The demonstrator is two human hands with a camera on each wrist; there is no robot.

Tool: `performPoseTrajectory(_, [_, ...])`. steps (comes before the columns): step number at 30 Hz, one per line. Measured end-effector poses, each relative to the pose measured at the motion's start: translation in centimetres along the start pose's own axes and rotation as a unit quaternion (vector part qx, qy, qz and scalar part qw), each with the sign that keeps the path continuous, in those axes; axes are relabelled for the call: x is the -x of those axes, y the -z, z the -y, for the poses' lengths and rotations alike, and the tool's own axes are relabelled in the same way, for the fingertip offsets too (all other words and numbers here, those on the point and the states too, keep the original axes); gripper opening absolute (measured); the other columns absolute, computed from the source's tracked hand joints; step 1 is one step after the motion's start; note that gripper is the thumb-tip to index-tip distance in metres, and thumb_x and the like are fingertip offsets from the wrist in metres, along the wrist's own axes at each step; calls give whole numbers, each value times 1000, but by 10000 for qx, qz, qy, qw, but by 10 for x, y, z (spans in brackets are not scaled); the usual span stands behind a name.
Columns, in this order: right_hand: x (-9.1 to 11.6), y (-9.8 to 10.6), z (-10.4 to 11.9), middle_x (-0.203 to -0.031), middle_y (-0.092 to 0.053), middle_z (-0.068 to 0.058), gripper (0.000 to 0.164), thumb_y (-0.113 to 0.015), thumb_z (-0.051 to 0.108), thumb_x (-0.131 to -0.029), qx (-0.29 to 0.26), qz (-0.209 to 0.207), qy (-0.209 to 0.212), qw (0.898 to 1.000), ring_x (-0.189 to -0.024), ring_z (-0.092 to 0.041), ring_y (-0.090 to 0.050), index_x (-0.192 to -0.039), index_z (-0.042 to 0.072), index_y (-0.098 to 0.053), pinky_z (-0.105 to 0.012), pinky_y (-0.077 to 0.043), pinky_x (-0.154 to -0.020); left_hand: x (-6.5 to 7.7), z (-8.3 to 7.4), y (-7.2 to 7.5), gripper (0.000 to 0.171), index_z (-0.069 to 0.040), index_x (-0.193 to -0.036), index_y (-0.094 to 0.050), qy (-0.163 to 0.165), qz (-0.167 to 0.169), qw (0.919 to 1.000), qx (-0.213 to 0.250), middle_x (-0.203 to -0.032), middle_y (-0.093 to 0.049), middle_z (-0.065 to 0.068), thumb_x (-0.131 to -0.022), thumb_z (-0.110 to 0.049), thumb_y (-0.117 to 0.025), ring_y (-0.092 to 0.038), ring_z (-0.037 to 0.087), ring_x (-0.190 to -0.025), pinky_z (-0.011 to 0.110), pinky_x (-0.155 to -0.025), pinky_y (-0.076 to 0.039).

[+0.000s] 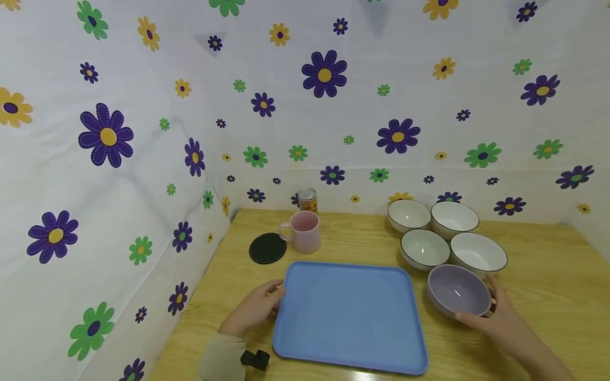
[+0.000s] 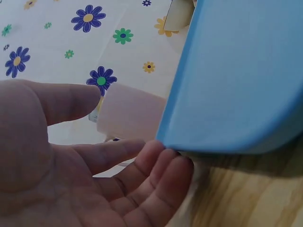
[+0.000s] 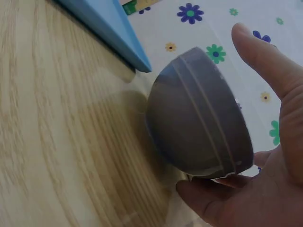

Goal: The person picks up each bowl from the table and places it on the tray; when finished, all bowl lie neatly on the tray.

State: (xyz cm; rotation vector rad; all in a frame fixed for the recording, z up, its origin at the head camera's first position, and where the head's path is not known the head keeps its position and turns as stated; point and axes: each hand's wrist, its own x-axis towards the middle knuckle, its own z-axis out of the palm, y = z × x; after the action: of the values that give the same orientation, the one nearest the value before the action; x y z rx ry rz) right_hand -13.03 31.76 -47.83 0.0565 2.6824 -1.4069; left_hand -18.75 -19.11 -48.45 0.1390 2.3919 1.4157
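Observation:
A blue rectangular tray lies on the table. My left hand is at its left edge, fingertips right against the rim and thumb apart from it. To the right of the tray stands a purple bowl, seen from its side as a greyish bowl in the right wrist view. My right hand spreads around the bowl's right side. Its fingers are close by the bowl's wall, while the thumb stands away from it.
Several white bowls with dark rims are grouped behind the purple bowl. Behind the tray stand a pink mug and a can, with a black round coaster to their left. A flowered cloth closes off the back and left.

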Motion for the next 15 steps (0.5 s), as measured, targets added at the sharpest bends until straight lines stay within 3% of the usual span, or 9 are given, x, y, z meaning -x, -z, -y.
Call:
performPoseTrajectory(1, [-1,-2,0,-148,-11,-47,119,-75,26,-92,-82,4,-27,10000,-130,-60,-27,-155,0,23,-14,-42,-83,-1,1,-1,56,0,-150,-43,25,-52,10000,80,-115,-60,13,-107,-36,-48,-62,20,-85,36,-73,-54])
performPoseTrajectory(5, [-4,-6,-4,-152,-6,-44,120,-76,25,-91,-344,14,-175,9993,-132,-55,-22,-156,2,22,-46,-35,-107,-7,8,-3,56,5,-149,-42,59,-160,9995,269,-111,-61,13,-107,-31,-49,-61,20,-82,37,-72,-56])
performPoseTrajectory(6, [-4,-7,-6,-153,-5,-43,120,-76,25,-90,-407,9,-228,9989,-133,-55,-21,-156,2,22,-46,-34,-108,-9,9,-3,55,6,-148,-43,47,-145,9995,265,-112,-62,13,-107,-30,-50,-62,19,-83,36,-72,-56])
performPoseTrajectory(7, [-4,-8,-7,-154,-3,-43,121,-76,25,-90,-497,5,-281,9984,-134,-55,-19,-156,3,23,-54,-29,-109,-10,11,-3,54,6,-147,-44,28,-124,9996,254,-112,-63,13,-106,-28,-51,-62,19,-83,36,-71,-56])
performPoseTrajectory(10, [-6,-9,-9,-155,-1,-42,123,-78,23,-88,-656,-55,-357,9972,-135,-55,-18,-156,4,23,-56,-29,-110,-14,15,-4,49,7,-144,-49,3,-51,9999,99,-109,-65,11,-104,-22,-54,-62,18,-82,34,-70,-55])
performPoseTrajectory(12, [-8,-9,-8,-155,0,-42,124,-79,21,-87,-715,-84,-319,9969,-134,-55,-17,-156,5,23,-60,-27,-110,-14,15,-4,47,8,-142,-51,-20,-51,10000,5,-104,-65,10,-103,-17,-56,-62,17,-79,34,-68,-54])
performPoseTrajectory(13, [-9,-9,-8,-155,0,-42,125,-80,20,-86,-744,-72,-294,9968,-135,-56,-17,-156,5,23,-68,-23,-107,-15,15,-4,47,8,-142,-51,-15,-50,10000,-16,-101,-64,9,-102,-14,-57,-61,17,-77,33,-67,-53])
performPoseTrajectory(15, [-9,-10,-9,-154,-1,-43,126,-80,19,-85,-734,-75,-223,9970,-134,-56,-17,-156,6,23,-69,-23,-107,-15,15,-3,47,10,-142,-51,-27,-30,10000,-52,-97,-61,8,-100,-10,-58,-59,17,-76,32,-65,-52])
